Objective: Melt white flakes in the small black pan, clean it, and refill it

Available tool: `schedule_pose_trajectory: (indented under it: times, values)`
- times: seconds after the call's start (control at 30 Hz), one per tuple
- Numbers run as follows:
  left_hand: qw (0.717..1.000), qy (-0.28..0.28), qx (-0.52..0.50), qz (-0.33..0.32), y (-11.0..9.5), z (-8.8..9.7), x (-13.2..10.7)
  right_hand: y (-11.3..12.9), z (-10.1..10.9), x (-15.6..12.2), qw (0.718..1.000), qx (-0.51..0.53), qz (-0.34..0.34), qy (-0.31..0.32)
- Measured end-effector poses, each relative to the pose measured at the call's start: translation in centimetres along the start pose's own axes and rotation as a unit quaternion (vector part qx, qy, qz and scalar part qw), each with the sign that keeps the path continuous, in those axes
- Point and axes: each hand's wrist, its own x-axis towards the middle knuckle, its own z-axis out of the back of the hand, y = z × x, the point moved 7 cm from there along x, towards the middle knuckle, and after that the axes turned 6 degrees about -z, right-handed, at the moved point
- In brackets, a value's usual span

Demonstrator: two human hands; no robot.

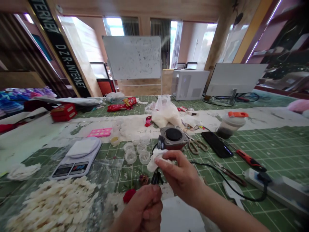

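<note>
In the head view my left hand (145,209) is closed around the handle of a dark spoon-like tool (161,142), whose rounded end points up and away. A crumpled white tissue (154,160) is pinched in my right hand (184,175) and wrapped against the tool's middle. The tissue hides part of the tool, so its exact kind is unclear. Just beyond stands a small hot plate (173,134) with a round black top. Left of the tissue are several small clear cups (130,157). A red flower-like piece (129,195) lies beside my left hand.
A kitchen scale (79,158) and a heap of cream-coloured flakes (53,206) are at left. To the right lie scissors (196,145), a phone (217,144), a screwdriver (251,160), a lidded cup (231,124) and a power strip (277,187) with a black cord.
</note>
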Motion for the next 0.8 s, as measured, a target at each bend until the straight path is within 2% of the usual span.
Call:
schedule_pose_trajectory:
  times: [0.07, 0.17, 0.23, 0.3, 0.43, 0.5, 0.57, 0.7, 0.8]
  values:
    - [0.999, -0.017, 0.027, 0.006, 0.3, 0.4, 0.0, -0.7, -0.3, 0.9, 1.000, 0.010, -0.018, -0.008]
    - [0.996, -0.035, 0.079, 0.009, 0.5, 0.9, -0.2, -2.5, 0.8, 2.8, 0.996, -0.002, -0.075, -0.057]
    - [0.994, -0.037, 0.101, 0.010, 0.6, 1.0, -0.4, -2.8, 1.3, 3.3, 0.994, -0.005, -0.086, -0.067]
    - [0.994, -0.042, 0.104, 0.014, 0.5, 1.2, -0.6, -2.2, 0.8, 2.6, 0.996, -0.001, -0.072, -0.044]
    - [0.994, -0.053, 0.093, 0.025, 0.3, 1.6, -0.6, 0.1, -1.8, -0.6, 0.999, -0.021, -0.016, 0.047]
    - [0.993, -0.058, 0.094, 0.034, 0.4, 1.8, -0.5, 0.4, -2.6, -1.1, 0.997, -0.037, -0.012, 0.070]
    - [0.991, -0.067, 0.104, 0.041, 0.4, 1.9, -0.5, -0.1, -2.7, -0.3, 0.997, -0.040, -0.019, 0.066]
    - [0.983, -0.082, 0.159, 0.038, 0.5, 2.4, -0.5, -1.7, -1.8, 2.4, 0.998, -0.041, -0.051, 0.013]
    - [0.978, -0.104, 0.181, 0.031, 0.6, 3.1, -0.4, -1.6, -2.3, 1.7, 0.995, -0.068, -0.062, 0.034]
